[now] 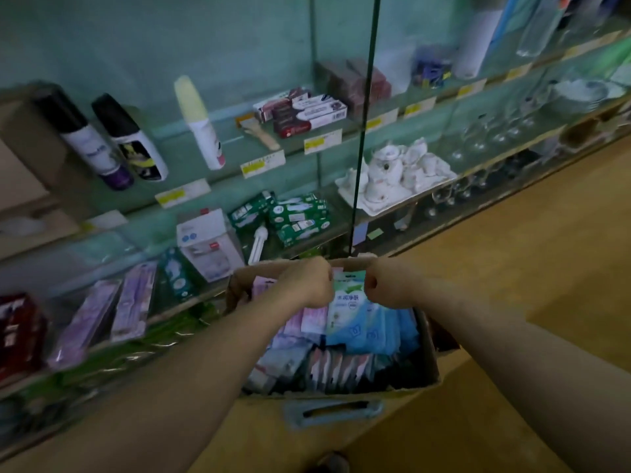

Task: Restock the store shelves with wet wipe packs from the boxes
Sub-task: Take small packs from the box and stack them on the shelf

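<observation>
Head view, left hand (307, 285), right hand (391, 288) fingers (371, 284) pinching wipe pack (348, 300) over box (341, 394), shelf (235, 141) behind

Pack (348, 297): top corners covered by left hand (309, 285) and right hand (387, 286); lower end sunk among others in box (341, 396). Fingertips of both hands curled out of sight. Box left wall behind left forearm. Dark packs (341, 367) at 6 o'clock: print unreadable. Price tags (322, 141): text too small. Glasses (495, 131) at 2 o'clock blurred. Red boxes (17, 332) at 9 o'clock cut by left edge. Clear vessel (539, 25) at 1 o'clock cut by top edge. Dark shape (329, 462) at 6 o'clock cut by bottom edge, cannot tell what.
</observation>
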Available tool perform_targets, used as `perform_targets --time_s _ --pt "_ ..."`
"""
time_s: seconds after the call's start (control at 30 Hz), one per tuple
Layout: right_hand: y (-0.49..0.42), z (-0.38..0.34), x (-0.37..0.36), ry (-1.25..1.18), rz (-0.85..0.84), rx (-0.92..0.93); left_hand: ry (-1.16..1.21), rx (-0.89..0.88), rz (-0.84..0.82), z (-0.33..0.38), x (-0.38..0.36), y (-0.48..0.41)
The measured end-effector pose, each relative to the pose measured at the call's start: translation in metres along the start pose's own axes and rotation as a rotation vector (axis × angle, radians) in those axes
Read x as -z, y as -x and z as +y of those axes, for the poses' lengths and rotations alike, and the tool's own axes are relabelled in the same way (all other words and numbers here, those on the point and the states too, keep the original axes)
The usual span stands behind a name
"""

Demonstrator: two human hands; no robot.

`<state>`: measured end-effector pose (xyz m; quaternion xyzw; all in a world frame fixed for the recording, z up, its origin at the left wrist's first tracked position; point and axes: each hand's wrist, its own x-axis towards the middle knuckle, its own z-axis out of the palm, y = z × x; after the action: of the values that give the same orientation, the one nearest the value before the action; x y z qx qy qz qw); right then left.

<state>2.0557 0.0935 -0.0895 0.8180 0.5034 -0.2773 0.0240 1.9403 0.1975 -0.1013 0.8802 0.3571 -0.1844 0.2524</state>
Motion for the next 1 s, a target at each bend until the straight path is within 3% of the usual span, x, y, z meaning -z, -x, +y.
perform_targets --time_s 0.3,0.63,0.77,1.0 --pt "-0.036 0.032 -0.082 -0.264 -0.196 -0.152 0.332 0.124 -0.109 -0.006 -0.072 -0.053" --pt "-0.064 0.02 -0.126 -0.764 -0.077 -0.358 0.877 0.292 -0.071 -0.001 -0.109 -0.087" --pt "-0.064 0.027 -0.128 -0.867 -0.05 -0.338 0.895 0.316 -0.059 -0.007 -0.114 -0.097" --pt "-0.059 0.038 -0.121 -0.879 -0.056 -0.303 0.621 0.343 -0.116 -0.02 -0.147 -0.129"
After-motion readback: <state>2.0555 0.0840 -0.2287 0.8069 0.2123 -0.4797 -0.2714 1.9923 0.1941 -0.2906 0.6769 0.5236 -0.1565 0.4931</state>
